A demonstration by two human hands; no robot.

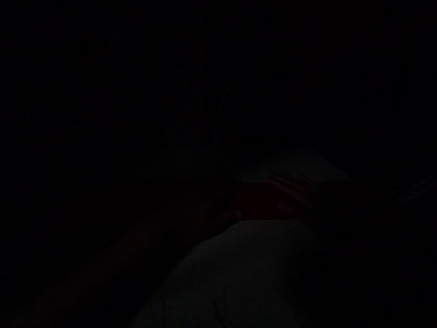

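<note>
Room almost fully dark; only faint shapes register in the head view.

Observed: a pale cloth surface, likely a bed (229, 285), runs from the lower middle toward the centre. At its far end lies a dark red item (256, 201), flat and low, perhaps folded cloth or a cover; its kind cannot be told. Beyond it sits a pale rounded mound, possibly a pillow (291, 165).

Left hand (227, 217): a dim forearm comes in from lower left along the bed's edge, and the fingertips reach the near left corner of the red item. They seem to touch or pinch it, but I cannot tell how far the fingers are spread or whether they have closed on anything.

Right hand (295, 190): a faint shape with streaks like spread fingers lies over the right part of the red item. Whether it presses flat, grips, or only hovers cannot be told.

Judgement: with one hand at each end, the red item appears to be steadied or spread flat against the bed, which would explain the low, wide placing of both hands. Everything else is black.
</note>
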